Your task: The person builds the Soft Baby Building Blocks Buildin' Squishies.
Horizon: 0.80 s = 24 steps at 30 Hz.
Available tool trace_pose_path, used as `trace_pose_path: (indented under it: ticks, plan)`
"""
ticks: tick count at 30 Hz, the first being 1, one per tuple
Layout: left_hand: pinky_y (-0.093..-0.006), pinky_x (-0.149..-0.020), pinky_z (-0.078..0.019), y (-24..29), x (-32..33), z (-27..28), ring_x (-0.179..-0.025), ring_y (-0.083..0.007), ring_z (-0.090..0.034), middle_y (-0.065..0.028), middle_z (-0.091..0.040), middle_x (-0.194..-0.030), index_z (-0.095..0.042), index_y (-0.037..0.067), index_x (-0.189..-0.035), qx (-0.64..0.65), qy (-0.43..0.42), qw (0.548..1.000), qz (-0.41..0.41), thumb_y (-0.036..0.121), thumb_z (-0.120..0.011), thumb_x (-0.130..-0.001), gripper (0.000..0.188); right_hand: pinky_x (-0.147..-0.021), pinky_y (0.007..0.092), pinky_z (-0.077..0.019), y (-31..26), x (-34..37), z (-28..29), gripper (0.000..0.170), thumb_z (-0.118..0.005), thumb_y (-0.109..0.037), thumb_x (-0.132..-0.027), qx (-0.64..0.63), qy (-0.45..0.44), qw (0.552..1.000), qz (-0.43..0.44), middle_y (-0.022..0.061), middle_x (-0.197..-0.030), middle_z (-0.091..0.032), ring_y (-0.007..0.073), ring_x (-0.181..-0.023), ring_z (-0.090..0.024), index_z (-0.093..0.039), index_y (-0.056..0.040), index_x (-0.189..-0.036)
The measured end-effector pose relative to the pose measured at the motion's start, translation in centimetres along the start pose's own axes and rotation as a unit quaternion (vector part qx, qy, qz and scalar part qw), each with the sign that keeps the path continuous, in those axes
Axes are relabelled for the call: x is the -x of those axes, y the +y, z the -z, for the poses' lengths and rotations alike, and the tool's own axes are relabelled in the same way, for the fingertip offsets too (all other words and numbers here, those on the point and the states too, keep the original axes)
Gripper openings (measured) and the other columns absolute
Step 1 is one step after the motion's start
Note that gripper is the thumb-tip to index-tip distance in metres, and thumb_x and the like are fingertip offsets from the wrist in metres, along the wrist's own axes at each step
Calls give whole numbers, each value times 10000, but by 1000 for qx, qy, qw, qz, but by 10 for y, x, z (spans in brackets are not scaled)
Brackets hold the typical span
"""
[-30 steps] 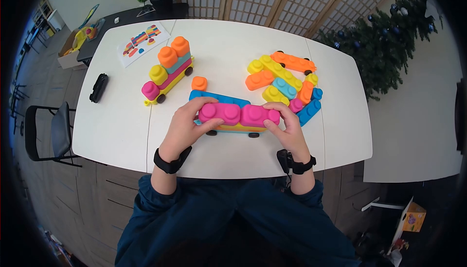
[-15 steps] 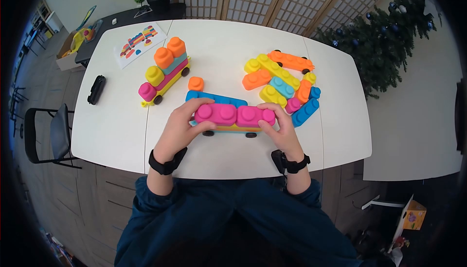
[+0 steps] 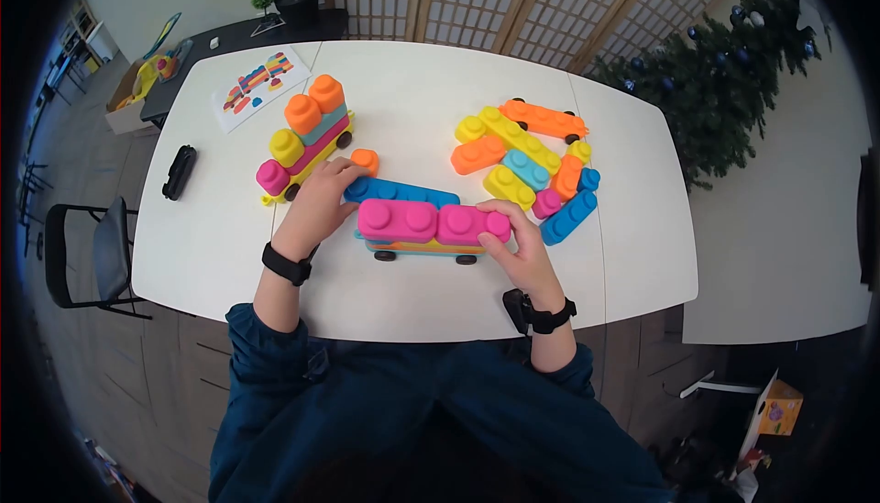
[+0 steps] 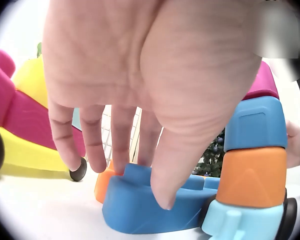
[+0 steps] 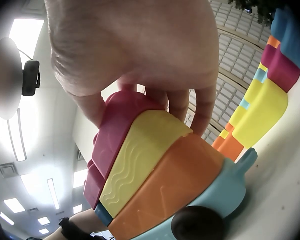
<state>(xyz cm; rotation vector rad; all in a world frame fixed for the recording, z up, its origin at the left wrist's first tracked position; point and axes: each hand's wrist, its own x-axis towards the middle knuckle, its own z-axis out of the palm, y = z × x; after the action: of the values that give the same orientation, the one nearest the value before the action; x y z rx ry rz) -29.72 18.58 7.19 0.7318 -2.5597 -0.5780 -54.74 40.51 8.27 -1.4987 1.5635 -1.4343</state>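
Observation:
My right hand point(image 3: 524, 257) pinches the right end of a pink block point(image 3: 466, 221), thumb in front and fingers behind. It tops a stack on a light blue wheeled base point(image 5: 232, 187), over yellow point(image 5: 135, 170) and orange point(image 5: 172, 177) layers. A second pink block point(image 3: 396, 219) sits on the stack's left half, above a blue block point(image 4: 256, 122). Just behind lies a long blue block point(image 3: 408, 193). My left hand point(image 3: 314, 208) straddles its left end, fingers straight and thumb along the near side. A small orange block point(image 3: 366, 160) is by those fingertips.
Back left stands another wheeled block car point(image 3: 316, 141), near a picture sheet point(image 3: 266, 81) and a black case point(image 3: 181, 173). To the right lie several loose blocks point(image 3: 527, 168) and an orange wheeled base point(image 3: 545, 120). All are on the white table point(image 3: 642, 228).
My left hand has let go of the left pink block and moved left and back to the long blue block. My right hand keeps its hold on the right pink block.

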Motion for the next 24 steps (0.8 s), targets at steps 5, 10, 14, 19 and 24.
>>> trace_pose_path:
  ticks: [5, 10, 14, 19, 24]
  plan:
    - [-411, -927, -526, -1, -1, -5, -1040, -318, -605, -91, -643, -1141, -684, 82, -1209, -33, -14, 999, 7, -10, -810, -728, 505, -1014, 330, -483, 1, 0, 0, 359, -712, -113, -943, 3, -3, 1000, 4, 110, -1222, -674, 222, -1142, -642, -614, -29, -1278]
    - [-418, -914, -526, -5, 2, -11, -1042, -321, -608, -104, -626, -1093, -659, 72, -1160, -25, 7, 1000, -6, -16, -803, -729, 463, -1016, 330, -481, 0, 0, -1, 364, -715, -117, -943, 5, -2, 1000, 8, 109, -1224, -674, 225, -1144, -641, -613, -30, -1281]
    - [-422, -903, -527, -3, 3, -7, -1018, -341, -618, -122, -628, -1076, -627, 71, -1159, -19, -25, 999, 28, -19, -800, -734, 467, -1017, 334, -482, 0, 0, -1, 365, -718, -122, -945, 13, 0, 1000, 10, 106, -1224, -677, 226, -1147, -640, -613, -31, -1283]
    - [-381, -848, -562, 13, 7, 29, -978, -341, -654, -137, -643, -1068, -593, 49, -1177, 99, 50, 993, 29, -17, -802, -784, 450, -1030, 350, -482, 4, -1, 4, 454, -751, -139, -923, 42, -9, 999, 16, 115, -1291, -657, 241, -1186, -635, -591, -41, -1337]
    - [-369, -887, -591, 53, 18, 67, -1087, -244, -669, -103, -669, -1231, -616, 51, -1289, 180, 110, 974, 82, 53, -811, -842, 488, -1061, 383, -472, -6, -8, 8, 735, -831, -245, -873, 25, 43, 998, 36, 139, -1423, -596, 267, -1236, -621, -478, -69, -1494]
